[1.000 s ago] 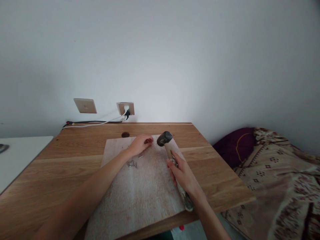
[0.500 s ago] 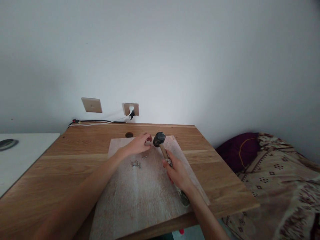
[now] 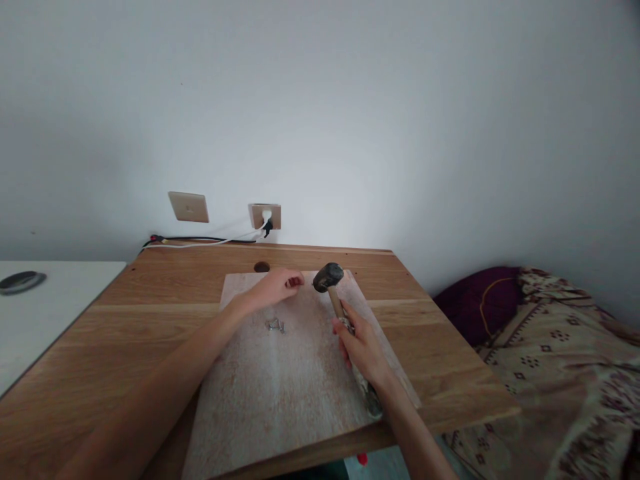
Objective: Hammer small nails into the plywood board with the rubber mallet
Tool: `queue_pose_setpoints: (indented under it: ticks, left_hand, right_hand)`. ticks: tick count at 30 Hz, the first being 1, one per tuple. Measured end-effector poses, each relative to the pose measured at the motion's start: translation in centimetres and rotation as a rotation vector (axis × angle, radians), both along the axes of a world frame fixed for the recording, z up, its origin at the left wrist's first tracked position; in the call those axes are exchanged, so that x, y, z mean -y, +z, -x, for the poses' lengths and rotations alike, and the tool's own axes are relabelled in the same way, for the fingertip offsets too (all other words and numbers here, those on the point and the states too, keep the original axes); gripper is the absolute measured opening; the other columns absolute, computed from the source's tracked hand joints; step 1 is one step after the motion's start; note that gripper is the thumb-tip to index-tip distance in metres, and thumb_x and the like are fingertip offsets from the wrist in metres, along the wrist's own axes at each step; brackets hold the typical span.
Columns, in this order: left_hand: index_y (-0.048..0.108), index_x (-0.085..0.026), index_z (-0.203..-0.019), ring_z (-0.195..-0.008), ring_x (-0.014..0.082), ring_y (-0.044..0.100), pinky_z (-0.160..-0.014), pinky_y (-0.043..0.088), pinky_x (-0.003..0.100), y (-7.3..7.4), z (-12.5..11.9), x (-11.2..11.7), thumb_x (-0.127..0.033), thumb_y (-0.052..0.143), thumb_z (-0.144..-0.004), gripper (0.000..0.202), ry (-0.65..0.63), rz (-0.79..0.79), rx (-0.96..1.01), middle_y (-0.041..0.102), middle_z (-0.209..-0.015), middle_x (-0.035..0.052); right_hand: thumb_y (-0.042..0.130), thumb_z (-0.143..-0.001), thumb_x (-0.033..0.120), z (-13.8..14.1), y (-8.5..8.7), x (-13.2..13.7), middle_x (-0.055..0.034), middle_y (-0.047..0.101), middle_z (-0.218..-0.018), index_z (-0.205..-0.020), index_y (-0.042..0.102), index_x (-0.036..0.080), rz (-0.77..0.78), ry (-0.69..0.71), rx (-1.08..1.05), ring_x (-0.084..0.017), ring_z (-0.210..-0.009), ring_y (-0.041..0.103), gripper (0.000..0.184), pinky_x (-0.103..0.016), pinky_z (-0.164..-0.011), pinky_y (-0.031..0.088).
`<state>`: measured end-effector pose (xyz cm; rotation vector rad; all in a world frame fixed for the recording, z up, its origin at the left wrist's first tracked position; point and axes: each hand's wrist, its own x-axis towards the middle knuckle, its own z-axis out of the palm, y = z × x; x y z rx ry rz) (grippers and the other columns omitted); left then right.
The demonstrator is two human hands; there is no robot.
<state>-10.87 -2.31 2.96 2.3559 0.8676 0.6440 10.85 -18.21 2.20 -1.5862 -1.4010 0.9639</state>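
Note:
A pale wooden board (image 3: 280, 387) lies on the brown wooden desk (image 3: 150, 313). My right hand (image 3: 361, 345) is wrapped round the wooden handle of a hammer (image 3: 329, 277), whose dark head hangs just above the board's far edge. My left hand (image 3: 277, 287) rests on the far part of the board with its fingertips pinched together just left of the hammer head; what they pinch is too small to make out. Several small metal nails (image 3: 275, 325) lie loose on the board, close behind my left wrist.
A round cable hole (image 3: 261, 267) sits in the desk by the wall. Two wall plates, one a socket (image 3: 266, 216) with plugs and cables (image 3: 200, 241), are behind. A white surface (image 3: 45, 300) adjoins on the left; a patterned bedspread (image 3: 550, 360) and purple cushion (image 3: 475, 293) lie right.
The hammer head dropped close to my left fingertips half a second ago and has risen slightly again. My left hand stayed in place. The view shifted a little to the left.

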Motion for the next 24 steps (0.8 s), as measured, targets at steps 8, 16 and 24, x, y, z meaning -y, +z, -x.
queue_pose_setpoints:
  ticks: [8,16,24]
  left_hand:
    - [0.076,-0.017,-0.092,-0.08,0.0181,0.069,-0.079,0.052,0.029,-2.3,0.2,-1.0,-0.013,0.064,-0.088,0.013,0.124,0.004,0.095,0.078,-0.088,0.0037]
    - [0.074,-0.016,-0.086,-0.076,0.0164,0.066,-0.074,0.048,0.026,-2.4,-0.3,-0.5,-0.002,0.063,-0.082,0.019,0.041,-0.046,0.062,0.073,-0.083,0.0025]
    - [0.073,-0.018,-0.109,-0.085,0.0209,0.074,-0.084,0.055,0.032,-4.0,-0.9,-1.1,-0.008,0.067,-0.086,0.027,0.133,0.0,0.171,0.079,-0.091,0.0049]
  right_hand:
    - [0.053,-0.096,0.046,0.3,-0.1,-0.1,0.0076,0.053,-0.061,-0.145,0.053,0.012,-0.011,0.005,-0.044,-0.012,-0.037,0.048,0.059,-0.022,-0.032,0.038]
    - [0.052,-0.095,0.047,0.6,-0.4,-0.2,0.0055,0.058,-0.069,-0.145,0.052,0.013,-0.012,0.005,-0.055,-0.01,-0.036,0.047,0.06,-0.022,-0.031,0.038]
    - [0.05,-0.098,0.039,1.4,0.0,-0.5,0.0049,0.059,-0.069,-0.143,0.056,0.016,-0.02,0.037,-0.01,-0.01,-0.036,0.048,0.051,-0.021,-0.032,0.038]
